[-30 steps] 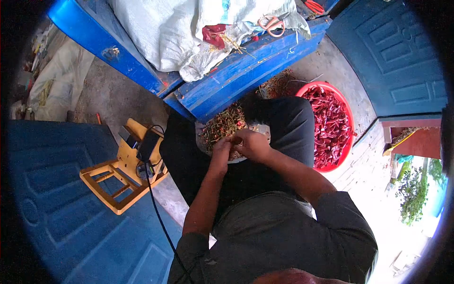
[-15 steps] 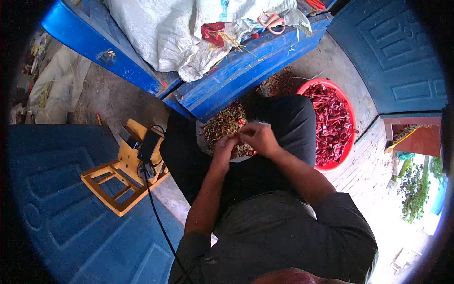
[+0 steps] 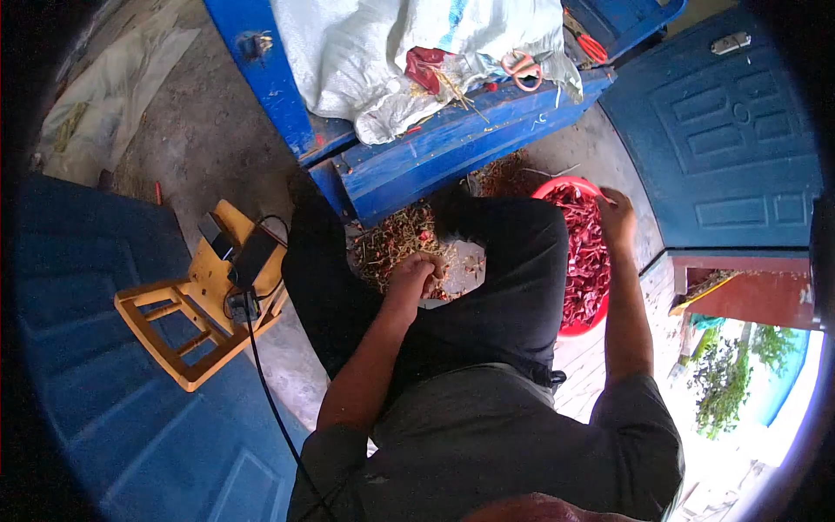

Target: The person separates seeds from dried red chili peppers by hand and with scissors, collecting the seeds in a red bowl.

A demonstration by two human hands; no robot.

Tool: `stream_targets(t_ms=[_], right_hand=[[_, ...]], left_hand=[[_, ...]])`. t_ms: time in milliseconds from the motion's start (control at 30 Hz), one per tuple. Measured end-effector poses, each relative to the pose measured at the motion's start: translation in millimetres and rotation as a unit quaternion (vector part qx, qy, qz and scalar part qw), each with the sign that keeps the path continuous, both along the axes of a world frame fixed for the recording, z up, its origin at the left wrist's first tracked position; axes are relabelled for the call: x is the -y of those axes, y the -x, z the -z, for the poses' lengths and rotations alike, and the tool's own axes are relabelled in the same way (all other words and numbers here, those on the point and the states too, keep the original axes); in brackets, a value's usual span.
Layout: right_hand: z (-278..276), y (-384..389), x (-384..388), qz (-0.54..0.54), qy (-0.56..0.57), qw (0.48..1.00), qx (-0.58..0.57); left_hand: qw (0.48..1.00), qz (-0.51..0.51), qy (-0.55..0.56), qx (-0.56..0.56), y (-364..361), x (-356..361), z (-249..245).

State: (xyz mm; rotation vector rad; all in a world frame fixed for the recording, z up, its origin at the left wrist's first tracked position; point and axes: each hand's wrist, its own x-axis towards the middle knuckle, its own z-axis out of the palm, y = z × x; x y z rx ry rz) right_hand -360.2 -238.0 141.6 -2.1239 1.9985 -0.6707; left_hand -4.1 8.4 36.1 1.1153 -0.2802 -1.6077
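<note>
My left hand (image 3: 416, 277) is between my knees, fingers curled together; what they hold, if anything, is hidden. Below it lies a pile of dried stems and chili scraps (image 3: 396, 239). My right hand (image 3: 617, 217) reaches over the far right rim of a red basin (image 3: 565, 184). Its fingers are bent and seem apart, with nothing visible in them. Dark red dried chili peppers (image 3: 584, 252) fill the basin, which stands against the outside of my right knee.
A blue wooden bench (image 3: 470, 143) stands ahead, bearing white woven sacks (image 3: 335, 70), pink-handled scissors (image 3: 523, 71) and red-handled scissors (image 3: 592, 47). At left a wooden chair (image 3: 187, 326) holds black devices with a cable (image 3: 265, 383). Blue doors (image 3: 731, 122) flank both sides.
My hands were together over the scraps; my right hand has moved right to the basin's rim. My left hand stays between the knees. The camera view has shifted.
</note>
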Motion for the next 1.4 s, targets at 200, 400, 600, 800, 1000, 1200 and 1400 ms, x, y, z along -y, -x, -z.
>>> stream_targets(t_ms=[200, 400, 600, 800, 1000, 1200, 1400], right_hand=[[-42.4, -234.8, 20.7, -0.261, 0.013, 0.957, 0.128], [-41.0, -352.2, 74.8, -0.271, -0.041, 0.962, -0.002], [-30.6, -363.2, 88.6, -0.392, -0.055, 0.914, 0.09], [-36.2, -335.2, 60.6, -0.324, -0.044, 0.925, 0.191], [-37.1, -277.9, -19.5, -0.214, -0.192, 0.889, 0.357], [47.3, -214.2, -110.7, -0.128, -0.377, 0.804, 0.442], [80.2, -185.7, -126.5, -0.124, -0.462, 0.708, 0.519]], left_hand=[[0.999, -0.025, -0.006, -0.035, -6.8, -8.2, 14.0], [0.996, -0.084, 0.006, -0.042, -20.9, -17.7, 10.4], [0.994, -0.095, -0.008, -0.044, -23.2, -14.9, 5.5], [0.996, -0.078, -0.001, -0.036, -20.6, -12.7, 5.7], [0.998, -0.058, 0.011, -0.036, -18.2, -13.3, 10.7], [0.998, -0.038, -0.05, 0.023, -9.9, -13.1, 9.0], [0.993, 0.0, -0.063, 0.097, -0.8, -13.5, 31.6]])
